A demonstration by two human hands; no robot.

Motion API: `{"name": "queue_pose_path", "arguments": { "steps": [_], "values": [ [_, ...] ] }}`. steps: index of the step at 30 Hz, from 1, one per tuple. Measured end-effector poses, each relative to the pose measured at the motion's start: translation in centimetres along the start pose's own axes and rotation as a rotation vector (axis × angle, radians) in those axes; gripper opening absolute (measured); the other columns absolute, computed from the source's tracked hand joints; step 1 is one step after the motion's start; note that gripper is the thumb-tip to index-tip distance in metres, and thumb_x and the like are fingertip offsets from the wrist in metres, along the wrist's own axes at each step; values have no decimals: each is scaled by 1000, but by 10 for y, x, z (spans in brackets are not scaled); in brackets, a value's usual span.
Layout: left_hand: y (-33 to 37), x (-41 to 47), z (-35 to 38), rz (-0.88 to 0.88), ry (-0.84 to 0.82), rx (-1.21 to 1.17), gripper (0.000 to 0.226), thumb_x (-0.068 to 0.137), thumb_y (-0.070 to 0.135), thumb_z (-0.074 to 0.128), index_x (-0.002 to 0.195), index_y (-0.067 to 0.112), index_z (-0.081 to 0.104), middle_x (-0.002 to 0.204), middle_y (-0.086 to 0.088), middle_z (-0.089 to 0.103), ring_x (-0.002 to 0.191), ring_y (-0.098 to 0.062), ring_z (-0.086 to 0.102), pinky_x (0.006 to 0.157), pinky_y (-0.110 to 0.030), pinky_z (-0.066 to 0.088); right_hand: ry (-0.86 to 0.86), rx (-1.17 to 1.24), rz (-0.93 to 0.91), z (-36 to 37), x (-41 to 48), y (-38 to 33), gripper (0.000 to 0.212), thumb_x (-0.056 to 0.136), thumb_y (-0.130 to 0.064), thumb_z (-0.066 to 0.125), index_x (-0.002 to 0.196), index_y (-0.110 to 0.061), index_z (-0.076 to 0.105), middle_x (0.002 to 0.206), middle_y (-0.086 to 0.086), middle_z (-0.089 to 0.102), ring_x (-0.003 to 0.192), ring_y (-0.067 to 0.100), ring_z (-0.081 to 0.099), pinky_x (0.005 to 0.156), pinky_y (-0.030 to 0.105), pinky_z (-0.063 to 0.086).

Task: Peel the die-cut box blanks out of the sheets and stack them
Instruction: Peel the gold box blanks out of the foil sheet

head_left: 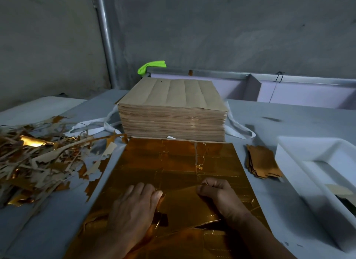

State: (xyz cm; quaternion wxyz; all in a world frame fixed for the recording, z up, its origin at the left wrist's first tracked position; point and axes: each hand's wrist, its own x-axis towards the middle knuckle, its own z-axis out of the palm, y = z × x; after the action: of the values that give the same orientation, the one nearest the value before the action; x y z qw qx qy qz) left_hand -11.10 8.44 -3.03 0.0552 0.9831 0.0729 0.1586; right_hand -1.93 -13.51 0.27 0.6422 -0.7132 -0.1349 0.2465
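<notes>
Both hands work at six o'clock on a gold sheet (pixel 173 162) that lies flat on the grey table (pixel 260 119). The left hand (pixel 133 206) rests palm-down on the foil, its fingers stretched out and pressing, with the thumb at the edge of a partly lifted box blank (pixel 183 206). The right hand (pixel 217 195) is curled, its fingertips pinching that blank's far corner; the blank sits between the two hands, still joined to the sheet.

At three o'clock, just beside the sheet's right edge, a small pile of peeled blanks (pixel 263 161) lies gold side up, and beyond it stands a white tray (pixel 300 162). At nine o'clock a loose scrap heap (pixel 38 162) of gold and brown trimmings spreads across the table.

At twelve o'clock, touching the sheet's far edge, a tall stack of sheets (pixel 173 112) sits brown side up, with white straps (pixel 238 127) trailing from under it. Behind the stack, green tape (pixel 150 65) marks a rail corner, and a metal pole (pixel 105 37) rises against the wall.
</notes>
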Motion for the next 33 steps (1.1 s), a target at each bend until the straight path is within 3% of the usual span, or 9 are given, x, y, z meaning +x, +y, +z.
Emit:
{"name": "queue_pose_path", "arguments": {
  "steps": [10,16,22,26,30,33],
  "values": [
    [-2,6,3,-26,-16,27,72,80,60,-16,109,43,48,99,21,43,89,1,41,74,-18,34,108,13,-43,-26,13,-1,26,93,-16,61,68,-14,58,60,-2,57,56,11,57,51,20,47],
    [1,11,2,-79,-59,86,76,79,62,-17,104,43,52,92,20,44,84,2,41,71,-19,30,292,256,7,-46,19,2,16,91,-23,60,89,-8,54,87,11,61,79,29,61,53,33,53],
    [10,23,-10,-190,-173,79,53,91,63,5,107,43,50,94,17,40,90,2,40,80,-23,38,275,256,-14,-47,20,11,21,90,-26,63,80,-11,51,80,8,60,72,24,62,53,34,51],
    [19,38,-44,-174,-90,6,54,80,67,-2,93,44,44,88,18,44,78,3,45,64,-16,35,252,231,-45,-48,20,14,26,78,-39,68,73,-17,55,75,1,63,72,22,63,56,33,51],
    [34,72,-62,-128,-63,-324,13,99,41,41,103,39,52,102,15,52,85,0,52,70,-20,44,240,214,-68,-47,20,16,25,80,-39,67,61,-26,57,68,-4,64,63,14,65,52,28,50],
    [47,84,-62,-141,-280,-426,25,97,28,53,120,36,50,107,16,58,89,-2,59,71,-21,49,241,220,-74,-48,20,16,28,86,-34,66,62,-25,55,65,-6,63,59,12,65,52,29,50]
  ]
}}
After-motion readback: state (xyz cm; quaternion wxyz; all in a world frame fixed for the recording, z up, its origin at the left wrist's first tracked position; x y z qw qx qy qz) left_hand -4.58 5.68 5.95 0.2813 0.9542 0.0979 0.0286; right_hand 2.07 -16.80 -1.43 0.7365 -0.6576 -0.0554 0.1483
